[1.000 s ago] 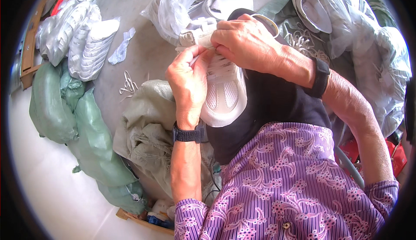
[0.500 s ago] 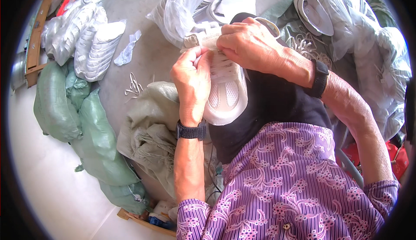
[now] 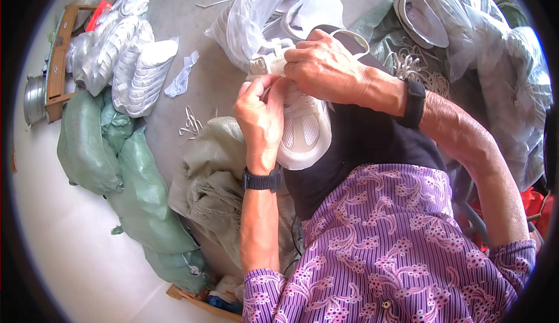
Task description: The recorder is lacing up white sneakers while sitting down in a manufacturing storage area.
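Note:
A white sneaker (image 3: 304,139) with mesh panels on its toe rests on my black-covered lap, toe toward me. My left hand (image 3: 261,113) is closed at the shoe's left side, thumb and forefinger pinched beside the lace rows. Over the upper part of the shoe my right hand (image 3: 323,66) is closed on a white shoelace (image 3: 360,39), which loops out past its knuckles. The fingertips of the right hand and the eyelets under them are hidden. Behind the shoe's tongue stands a clear plastic bag (image 3: 250,23) with white shoe parts inside.
To the right, a bundle of white laces (image 3: 416,69) and a loose white shoe (image 3: 420,20) lie near plastic-wrapped goods (image 3: 495,72). Stacked white shoe parts (image 3: 142,75), green sacks (image 3: 140,189) and a beige sack (image 3: 212,174) lie on the left. Scattered laces (image 3: 190,122) are on the floor.
My right hand has moved slightly left and down over the shoe, and the lace loop beside it shows more. The surroundings on the left have shifted rightward in view.

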`<state>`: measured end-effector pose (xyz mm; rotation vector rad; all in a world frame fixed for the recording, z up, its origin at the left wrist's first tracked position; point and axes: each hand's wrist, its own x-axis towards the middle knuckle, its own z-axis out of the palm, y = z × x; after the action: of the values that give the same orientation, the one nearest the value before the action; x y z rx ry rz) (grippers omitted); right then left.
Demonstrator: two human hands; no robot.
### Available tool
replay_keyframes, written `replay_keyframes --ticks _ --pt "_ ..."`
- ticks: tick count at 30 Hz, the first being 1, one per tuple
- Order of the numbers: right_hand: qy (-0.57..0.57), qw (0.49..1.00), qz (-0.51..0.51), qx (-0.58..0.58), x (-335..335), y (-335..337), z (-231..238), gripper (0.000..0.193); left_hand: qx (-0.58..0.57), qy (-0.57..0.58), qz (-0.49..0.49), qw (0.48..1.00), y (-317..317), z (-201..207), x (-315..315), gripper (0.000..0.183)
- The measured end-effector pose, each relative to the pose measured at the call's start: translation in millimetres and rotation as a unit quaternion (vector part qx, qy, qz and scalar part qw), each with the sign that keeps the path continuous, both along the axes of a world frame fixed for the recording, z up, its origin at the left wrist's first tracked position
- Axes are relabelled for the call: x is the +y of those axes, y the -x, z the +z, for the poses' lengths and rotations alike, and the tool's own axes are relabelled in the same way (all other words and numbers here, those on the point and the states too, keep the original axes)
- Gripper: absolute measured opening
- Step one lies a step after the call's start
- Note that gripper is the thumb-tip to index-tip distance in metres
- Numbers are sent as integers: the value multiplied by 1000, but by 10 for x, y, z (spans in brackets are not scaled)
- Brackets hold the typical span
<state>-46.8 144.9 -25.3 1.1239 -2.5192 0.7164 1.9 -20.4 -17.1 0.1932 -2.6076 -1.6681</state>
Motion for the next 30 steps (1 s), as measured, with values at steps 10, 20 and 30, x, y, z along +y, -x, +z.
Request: replay_keyframes --ticks 10,20,30 --pt "-97 985 -121 -73 833 21 79 9 192 212 -111 952 276 252 -409 15" --pt "1 999 -25 -30 148 -2 -51 10 174 319 -267 893 538 192 -196 16" --pt "-89 984 -140 -63 1149 202 -143 12 147 313 -243 906 553 115 -409 13"
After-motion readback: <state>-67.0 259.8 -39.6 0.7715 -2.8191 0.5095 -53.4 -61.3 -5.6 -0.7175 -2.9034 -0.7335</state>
